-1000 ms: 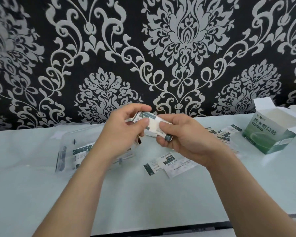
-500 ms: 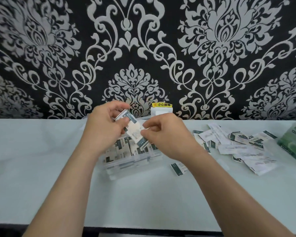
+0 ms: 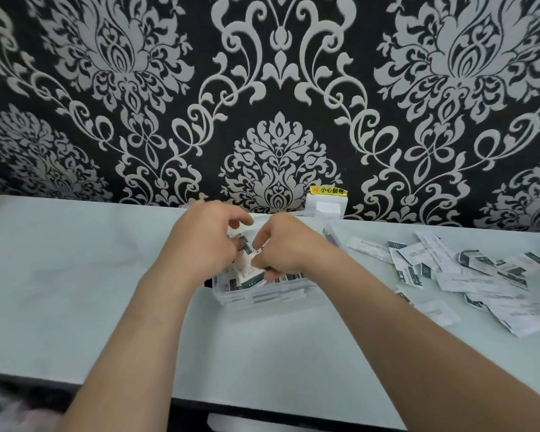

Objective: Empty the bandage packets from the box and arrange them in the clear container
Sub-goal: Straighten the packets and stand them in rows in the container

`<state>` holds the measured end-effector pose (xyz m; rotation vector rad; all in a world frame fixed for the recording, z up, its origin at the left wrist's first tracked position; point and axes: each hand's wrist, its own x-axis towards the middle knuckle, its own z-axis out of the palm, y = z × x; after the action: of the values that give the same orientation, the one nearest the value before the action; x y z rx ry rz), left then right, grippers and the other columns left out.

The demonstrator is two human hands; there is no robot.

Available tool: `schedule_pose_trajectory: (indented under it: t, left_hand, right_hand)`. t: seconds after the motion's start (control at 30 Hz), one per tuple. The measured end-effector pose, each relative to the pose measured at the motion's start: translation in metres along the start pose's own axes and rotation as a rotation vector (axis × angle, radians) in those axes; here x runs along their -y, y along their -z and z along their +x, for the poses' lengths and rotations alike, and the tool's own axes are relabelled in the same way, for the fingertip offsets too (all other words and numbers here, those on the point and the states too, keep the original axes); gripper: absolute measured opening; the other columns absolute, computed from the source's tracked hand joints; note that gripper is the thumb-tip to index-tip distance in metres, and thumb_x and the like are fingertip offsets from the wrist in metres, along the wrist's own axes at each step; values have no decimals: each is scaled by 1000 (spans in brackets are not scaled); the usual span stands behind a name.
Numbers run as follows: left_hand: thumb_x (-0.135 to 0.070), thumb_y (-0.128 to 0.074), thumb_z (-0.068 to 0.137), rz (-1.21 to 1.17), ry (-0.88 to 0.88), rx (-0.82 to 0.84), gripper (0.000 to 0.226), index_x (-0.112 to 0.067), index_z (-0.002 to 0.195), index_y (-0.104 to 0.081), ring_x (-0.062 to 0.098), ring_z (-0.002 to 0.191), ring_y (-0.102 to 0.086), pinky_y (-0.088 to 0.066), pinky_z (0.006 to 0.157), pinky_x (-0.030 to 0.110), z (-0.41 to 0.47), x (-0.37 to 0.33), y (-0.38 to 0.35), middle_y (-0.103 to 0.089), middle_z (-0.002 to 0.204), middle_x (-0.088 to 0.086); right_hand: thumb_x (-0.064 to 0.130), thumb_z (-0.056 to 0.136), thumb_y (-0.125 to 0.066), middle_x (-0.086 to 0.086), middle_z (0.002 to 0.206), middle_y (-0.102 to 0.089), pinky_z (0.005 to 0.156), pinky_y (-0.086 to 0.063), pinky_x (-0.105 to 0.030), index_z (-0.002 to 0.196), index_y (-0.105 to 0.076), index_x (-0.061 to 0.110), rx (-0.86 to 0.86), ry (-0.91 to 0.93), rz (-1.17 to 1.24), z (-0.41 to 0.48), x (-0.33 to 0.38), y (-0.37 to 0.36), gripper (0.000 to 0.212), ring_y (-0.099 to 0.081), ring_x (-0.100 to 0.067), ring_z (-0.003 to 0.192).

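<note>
The clear container (image 3: 262, 299) stands on the pale table, with white and dark-green bandage packets stacked inside it. Both hands are over its open top. My left hand (image 3: 205, 244) and my right hand (image 3: 286, 246) together pinch a small bundle of bandage packets (image 3: 247, 263) and hold it down among the packets in the container. A loose pile of bandage packets (image 3: 468, 275) lies on the table to the right. The box is out of view.
A white wall socket with a yellow warning label (image 3: 328, 202) sits at the foot of the patterned wall, just behind the container. The table's front edge (image 3: 200, 397) runs close to my body.
The view has swung left, so the box has left the frame. Both hands have lowered the bundle of packets from above the container down into it.
</note>
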<state>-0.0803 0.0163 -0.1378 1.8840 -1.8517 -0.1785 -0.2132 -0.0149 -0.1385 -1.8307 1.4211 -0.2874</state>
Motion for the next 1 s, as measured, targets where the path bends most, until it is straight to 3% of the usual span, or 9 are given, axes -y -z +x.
schedule_pose_trajectory:
  t: [0.17, 0.3, 0.43, 0.5, 0.63, 0.73, 0.83, 0.93, 1.0]
  left_hand:
    - [-12, -76, 78, -27, -7, -80, 27, -36, 90, -70, 16, 97, -47, -42, 81, 31, -2, 7, 3, -51, 95, -5]
    - [-12, -70, 78, 79, -77, 44, 29, -38, 71, -63, 17, 92, -51, -39, 70, 28, -6, -2, 5, -54, 83, -7]
    - [-3, -53, 79, 60, -73, 160, 38, -33, 72, -76, 5, 58, -51, -39, 56, 21, -10, -8, 12, -54, 56, -15]
    - [-8, -49, 82, 99, -125, 229, 39, -36, 78, -77, 4, 60, -48, -36, 64, 22, -14, -13, 10, -51, 53, -17]
    - [-36, -42, 86, 207, -188, 353, 31, -28, 74, -70, 5, 83, -46, -29, 93, 36, -15, -15, 2, -58, 66, -9]
    - [-47, -27, 81, 295, -153, 458, 46, -26, 79, -68, 10, 99, -40, -24, 92, 36, -15, -11, -1, -60, 79, -7]
    - [-41, -33, 92, 333, -167, 461, 40, -21, 80, -66, 6, 98, -37, -20, 88, 33, -15, -9, -3, -61, 82, -7]
    - [-36, -35, 93, 344, -195, 419, 38, -18, 77, -64, 3, 96, -37, -19, 86, 32, -14, -6, -5, -64, 83, -8]
    - [-36, -36, 93, 334, -199, 411, 36, -22, 77, -66, 0, 96, -37, -19, 88, 32, -13, -6, -6, -65, 85, -11]
  right_hand:
    - [-2, 79, -65, -9, 81, -73, 79, -59, -41, 104, -60, 6, 21, -16, -84, 10, 6, -12, 27, -72, -26, 80]
    - [4, 80, -63, -3, 67, -56, 54, -44, -26, 70, -55, 12, -82, 53, -294, 6, 13, -12, 15, -58, -27, 74]
    - [4, 83, -65, -15, 83, -70, 73, -56, -37, 92, -71, -1, -33, 65, -228, -2, 8, 2, 11, -66, -29, 83]
    - [0, 84, -64, -17, 93, -73, 74, -58, -36, 97, -72, -2, -73, 78, -107, -8, 0, 18, 15, -66, -24, 79]
    - [1, 90, -55, -4, 99, -70, 38, -38, -9, 106, -70, 11, -214, 128, -58, -28, -20, 45, 24, -59, -11, 66]
    - [2, 93, -45, -1, 87, -70, 45, -47, -20, 102, -71, 16, -290, 153, -3, -40, -36, 56, 30, -58, -12, 59]
    - [2, 94, -43, 1, 83, -70, 41, -39, -15, 96, -71, 19, -377, 173, 58, -50, -51, 61, 33, -51, -5, 44]
    - [1, 92, -46, 4, 79, -70, 58, -52, -33, 93, -73, 19, -492, 182, 123, -59, -66, 66, 32, -63, -28, 70]
    - [1, 92, -48, 4, 80, -69, 60, -53, -38, 91, -73, 20, -575, 160, 182, -67, -81, 73, 31, -61, -32, 68]
